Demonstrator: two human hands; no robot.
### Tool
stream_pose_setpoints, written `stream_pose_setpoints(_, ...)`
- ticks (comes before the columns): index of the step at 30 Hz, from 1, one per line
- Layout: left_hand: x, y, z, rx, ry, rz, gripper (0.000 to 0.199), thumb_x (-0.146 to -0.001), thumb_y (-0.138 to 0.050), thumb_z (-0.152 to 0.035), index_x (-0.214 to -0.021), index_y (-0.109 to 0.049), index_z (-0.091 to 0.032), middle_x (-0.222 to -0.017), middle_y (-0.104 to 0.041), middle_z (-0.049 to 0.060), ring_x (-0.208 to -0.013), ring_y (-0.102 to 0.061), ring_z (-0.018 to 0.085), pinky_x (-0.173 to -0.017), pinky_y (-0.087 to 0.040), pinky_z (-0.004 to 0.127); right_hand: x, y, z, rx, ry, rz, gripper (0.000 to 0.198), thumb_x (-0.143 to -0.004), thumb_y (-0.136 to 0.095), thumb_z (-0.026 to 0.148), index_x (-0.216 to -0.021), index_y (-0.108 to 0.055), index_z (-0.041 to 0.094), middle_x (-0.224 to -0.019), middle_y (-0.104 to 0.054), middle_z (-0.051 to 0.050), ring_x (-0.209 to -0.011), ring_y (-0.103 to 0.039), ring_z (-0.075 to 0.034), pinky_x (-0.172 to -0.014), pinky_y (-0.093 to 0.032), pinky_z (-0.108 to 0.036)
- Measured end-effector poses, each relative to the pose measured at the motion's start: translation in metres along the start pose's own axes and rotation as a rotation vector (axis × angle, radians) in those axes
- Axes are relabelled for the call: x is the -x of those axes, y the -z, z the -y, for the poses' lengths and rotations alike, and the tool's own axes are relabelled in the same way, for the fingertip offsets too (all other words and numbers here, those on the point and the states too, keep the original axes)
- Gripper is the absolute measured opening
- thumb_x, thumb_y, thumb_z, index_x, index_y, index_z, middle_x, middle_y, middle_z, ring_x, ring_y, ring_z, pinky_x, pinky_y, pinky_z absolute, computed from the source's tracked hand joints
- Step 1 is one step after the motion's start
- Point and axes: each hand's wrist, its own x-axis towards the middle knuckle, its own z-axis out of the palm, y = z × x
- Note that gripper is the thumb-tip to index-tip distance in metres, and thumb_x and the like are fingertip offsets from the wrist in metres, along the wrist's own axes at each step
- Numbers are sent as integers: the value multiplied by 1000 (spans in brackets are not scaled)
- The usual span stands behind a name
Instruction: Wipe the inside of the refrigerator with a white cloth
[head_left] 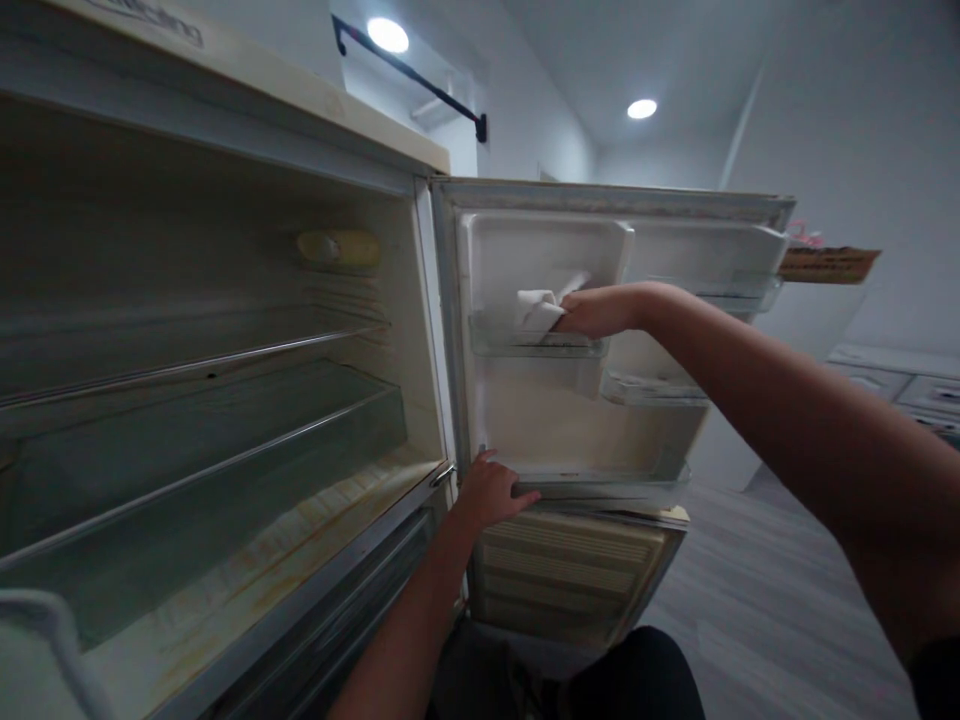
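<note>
Within the upper door bin [495, 340], white cloth [535, 308] sits bunched in the closed right hand [596, 311], left hand [491, 492] at the bottom bin [607, 490], thumb splayed, can't tell if gripping; job looks partway: fridge door [547, 420] being worked, brown stains [274, 592] left on fridge floor [330, 520], finished spots unclear.

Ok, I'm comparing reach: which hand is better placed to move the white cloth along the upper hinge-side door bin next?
Probably the right hand: it holds the white cloth at the upper bin. The left hand sits lower, by the bottom bin.
</note>
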Motion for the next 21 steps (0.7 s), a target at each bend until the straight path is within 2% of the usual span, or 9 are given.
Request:
stream_pose_setpoints(2,1,0,1,12,-1,-4,58,-91,-56,-70,-83,-81,-18,-79,-78,11,-85,-74,24,-118,-35,46,9,2,0,26,37,38,32,-98,-45,23,-98,-75,10,-102,-75,-12,-90,-67,-24,-87,-54,-37)
stream_pose_setpoints(4,2,-1,2,17,-2,-10,58,-92,-55,-70,-84,-80,-18,-80,-78,11,-87,-74,24,-118,-34,47,15,-7,8,55,177,-91,34,-96,-44,17,-113,-72,11,-119,-72,-13,-110,-65,-27,-100,-51,-40)
stream_pose_setpoints(7,4,-3,4,19,-14,-24,57,-92,-55,-70,-85,-80,-19,-82,-78,10,-89,-73,24,-118,-34,47,23,-36,32,178,379,-297,42,-91,-49,13,-129,-68,15,-138,-63,-14,-136,-52,-31,-118,-39,-47)
stream_pose_setpoints(12,5,-5,6,29,-25,-39,56,-91,-58,-69,-85,-80,-19,-82,-79,9,-90,-74,24,-118,-35,46,18,-87,63,363,444,-541,51,-92,-55,18,-142,-61,24,-155,-48,-12,-150,-33,-36,-128,-17,-61)
stream_pose_setpoints(16,6,-6,7,20,-26,-33,59,-92,-54,-71,-84,-80,-19,-81,-79,9,-89,-74,24,-118,-35,45,7,-102,51,343,516,-622,62,-92,-57,16,-152,-49,29,-160,-44,-7,-152,-30,-32,-129,-14,-63)
stream_pose_setpoints(19,5,-5,8,11,-33,-8,62,-93,-50,-73,-83,-80,-20,-80,-78,8,-88,-74,24,-117,-36,46,12,-108,30,254,533,-673,55,-96,-54,15,-148,-53,31,-155,-49,-4,-151,-34,-29,-130,-14,-62)
stream_pose_setpoints(21,4,-3,7,9,-38,11,61,-94,-49,-73,-83,-79,-20,-81,-79,8,-88,-74,24,-116,-36,47,25,-116,17,191,493,-700,48,-97,-54,16,-142,-58,32,-150,-54,-3,-149,-36,-29,-130,-14,-62)
